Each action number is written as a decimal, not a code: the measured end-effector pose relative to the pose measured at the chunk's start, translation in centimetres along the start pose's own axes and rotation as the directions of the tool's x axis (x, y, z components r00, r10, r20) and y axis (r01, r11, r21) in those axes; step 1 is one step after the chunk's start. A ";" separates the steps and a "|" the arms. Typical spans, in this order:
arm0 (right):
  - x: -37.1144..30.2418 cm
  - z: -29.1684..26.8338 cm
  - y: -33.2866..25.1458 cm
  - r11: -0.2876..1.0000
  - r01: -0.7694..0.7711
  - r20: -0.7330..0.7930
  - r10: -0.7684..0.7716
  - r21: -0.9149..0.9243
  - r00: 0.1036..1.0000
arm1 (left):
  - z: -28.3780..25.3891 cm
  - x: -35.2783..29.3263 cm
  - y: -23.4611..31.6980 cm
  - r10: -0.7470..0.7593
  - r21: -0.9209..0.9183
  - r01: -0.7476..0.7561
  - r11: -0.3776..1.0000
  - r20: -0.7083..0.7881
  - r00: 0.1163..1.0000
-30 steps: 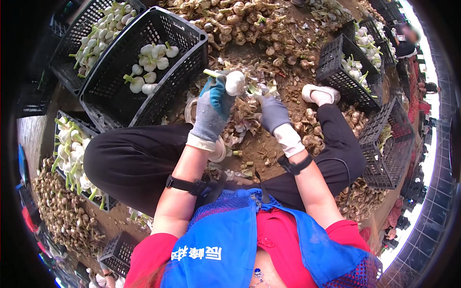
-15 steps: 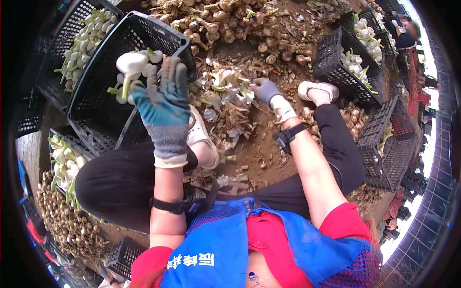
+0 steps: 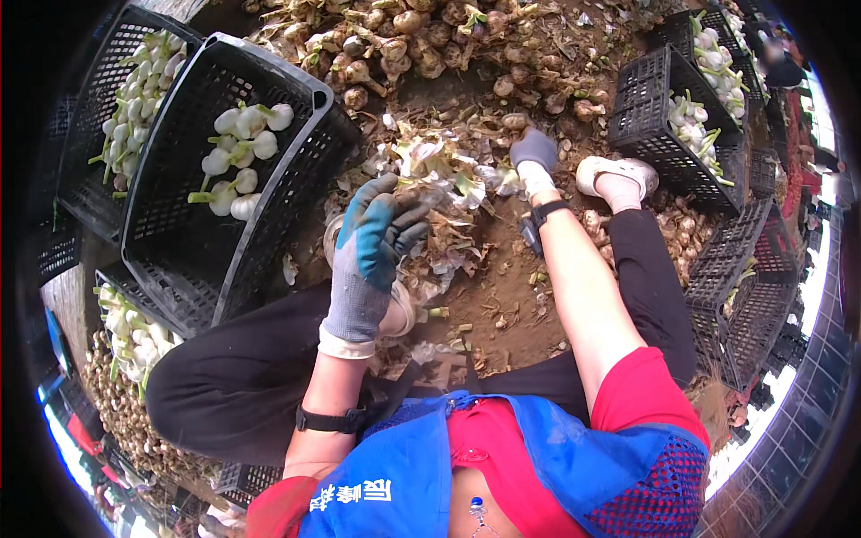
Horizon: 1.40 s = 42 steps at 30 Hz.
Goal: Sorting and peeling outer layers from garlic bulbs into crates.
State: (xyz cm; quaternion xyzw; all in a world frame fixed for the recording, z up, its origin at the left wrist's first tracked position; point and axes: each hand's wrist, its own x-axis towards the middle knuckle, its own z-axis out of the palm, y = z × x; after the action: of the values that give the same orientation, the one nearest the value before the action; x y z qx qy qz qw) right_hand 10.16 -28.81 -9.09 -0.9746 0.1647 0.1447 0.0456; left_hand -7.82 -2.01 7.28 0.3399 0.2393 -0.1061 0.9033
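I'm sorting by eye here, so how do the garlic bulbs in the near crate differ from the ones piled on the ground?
The bulbs in the near black crate are peeled white with short green stems; the bulbs in the ground pile are brown, dirty and unpeeled. The crate holds only a few, lying loosely apart, while the pile is large and heaped. Both are whole garlic bulbs.

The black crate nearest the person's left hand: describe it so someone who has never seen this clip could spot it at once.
Start at the heap of unpeeled garlic along the top, then move lower left to the row of black lattice crates. The black crate wanted stands just left of the gloved left hand. Unlike the fuller crate behind it, it holds only a small cluster of peeled white bulbs, with much bare floor showing.
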 end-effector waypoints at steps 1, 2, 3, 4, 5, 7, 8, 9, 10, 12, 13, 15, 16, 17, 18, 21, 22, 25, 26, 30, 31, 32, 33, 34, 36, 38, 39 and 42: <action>-1.0 0.0 0.0 1.000 0.004 -0.003 -0.004 -0.002 1.000 | -0.1 0.0 0.0 0.004 -0.003 -0.004 1.000 0.000 1.000; -2.0 0.0 0.3 0.986 0.012 0.029 -0.018 0.167 0.999 | -0.1 -0.1 -0.2 0.011 0.050 -0.011 0.999 -0.016 1.000; -3.2 0.1 0.5 0.944 0.016 0.058 -0.038 0.330 0.998 | -0.1 -0.2 -0.2 0.021 0.103 -0.018 0.994 -0.030 0.999; -5.9 -1.0 -1.6 0.843 0.052 0.107 -0.128 0.535 0.986 | -0.5 -0.9 0.1 0.039 0.103 -0.033 0.994 -0.057 0.998; -7.6 -2.4 -1.8 0.744 0.052 0.109 -0.166 0.667 0.980 | 0.0 -1.0 0.1 0.039 0.184 -0.039 0.982 0.003 0.999; -11.4 -5.1 -3.6 0.612 0.058 0.107 -0.230 0.789 0.967 | -0.7 -1.3 -0.7 0.072 0.270 -0.087 0.959 0.063 0.995; -13.4 -6.9 -4.5 0.511 0.079 0.102 -0.316 0.856 0.943 | 0.4 -2.1 -0.1 0.059 0.321 -0.057 0.945 0.002 0.998; -15.1 -8.5 -5.4 0.393 0.094 0.082 -0.408 0.915 0.910 | -0.9 -1.7 -0.9 0.072 0.220 -0.080 0.972 0.045 0.996; -16.1 -9.3 -5.8 0.389 0.110 0.071 -0.422 0.915 0.904 | -2.2 -1.0 -1.8 0.086 0.114 -0.097 0.989 0.093 0.992; -17.5 -10.5 -6.4 0.223 0.308 -0.100 -0.638 0.925 0.764 | -1.1 -1.3 -1.2 0.148 0.176 -0.158 0.972 0.069 0.987; -18.1 -11.4 -6.8 0.287 0.539 -0.209 -0.701 0.792 0.682 | -0.6 -1.6 -0.9 0.192 0.242 -0.198 0.950 0.046 0.980; -19.8 -13.4 -7.5 0.260 0.486 -0.193 -0.688 0.834 0.699 | -0.4 -1.9 -0.1 0.149 0.129 -0.153 0.980 0.040 0.988; -20.6 -14.1 -7.6 0.236 0.417 -0.166 -0.667 0.877 0.727 | -0.2 -2.2 0.3 0.088 0.022 -0.089 0.996 0.040 0.995; -21.0 -14.4 -7.4 0.230 0.254 -0.068 -0.601 0.940 0.796 | -0.2 -2.5 0.9 0.078 0.046 -0.080 0.996 0.044 0.996; -21.8 -14.8 -7.3 0.230 0.264 -0.075 -0.603 0.937 0.794 | 0.1 -3.0 1.2 0.085 0.042 -0.087 0.995 0.051 0.995; -23.2 -15.5 -6.5 0.074 0.234 -0.158 -0.539 0.969 0.827 | 1.5 -4.5 1.9 0.146 0.044 -0.155 0.987 0.163 0.976; -23.2 -15.1 -6.1 0.075 0.242 -0.166 -0.533 0.967 0.830 | 1.7 -4.7 1.8 0.144 0.042 -0.154 0.987 0.174 0.974; -25.2 -16.4 -6.1 -0.112 0.089 -0.139 -0.607 0.990 0.783 | 2.5 -4.8 1.1 0.377 0.056 -0.387 0.920 0.143 0.915; -24.8 -15.1 -5.5 -0.115 0.095 -0.145 -0.604 0.989 0.783 | 2.6 -4.6 0.6 0.378 0.056 -0.390 0.919 0.150 0.914; -25.7 -14.1 -5.6 0.324 0.341 -0.171 -0.454 0.882 0.875 | 1.7 -3.9 -0.8 0.538 0.187 -0.614 0.767 0.334 0.774; -26.5 -15.8 -6.1 0.318 0.233 -0.058 -0.475 0.919 0.878 | 1.6 -3.9 -0.5 0.546 0.341 -0.635 0.694 0.325 0.772; -26.9 -16.6 -6.3 0.316 0.121 0.055 -0.498 0.941 0.866 | 1.6 -4.0 -0.3 0.556 0.486 -0.635 0.601 0.317 0.768; -26.3 -15.2 -5.8 0.167 0.103 0.003 -0.538 0.980 0.843 | 1.6 -3.9 -0.2 0.555 0.487 -0.635 0.600 0.319 0.768; -26.4 -15.4 -5.6 0.165 0.102 0.002 -0.537 0.981 0.844 | 1.7 -3.8 -0.1 0.613 0.463 -0.722 0.515 0.389 0.687; -26.7 -15.7 -5.1 0.150 0.061 0.041 -0.594 0.987 0.803 | 1.5 -3.8 0.1 0.659 0.431 -0.796 0.424 0.457 0.598; -26.4 -15.0 -4.2 0.164 0.292 -0.126 -0.632 0.942 0.764 | 1.7 -3.8 0.2 0.659 0.425 -0.737 0.526 0.344 0.669; -26.2 -14.6 -3.8 0.167 0.509 -0.277 -0.676 0.845 0.683 | 1.8 -3.9 0.3 0.675 0.445 -0.766 0.465 0.382 0.632; -26.2 -13.7 -4.7 0.233 0.257 -0.115 -0.490 0.938 0.864 | 1.7 -3.3 -0.9 0.679 0.423 -0.805 0.416 0.445 0.585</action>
State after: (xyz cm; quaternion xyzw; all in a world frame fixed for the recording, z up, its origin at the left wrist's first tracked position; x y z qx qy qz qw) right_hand -8.31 -18.23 11.92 -0.7574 -0.0274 0.1071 0.6435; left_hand -10.44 -3.72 9.53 0.6574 -0.0765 0.2040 0.7214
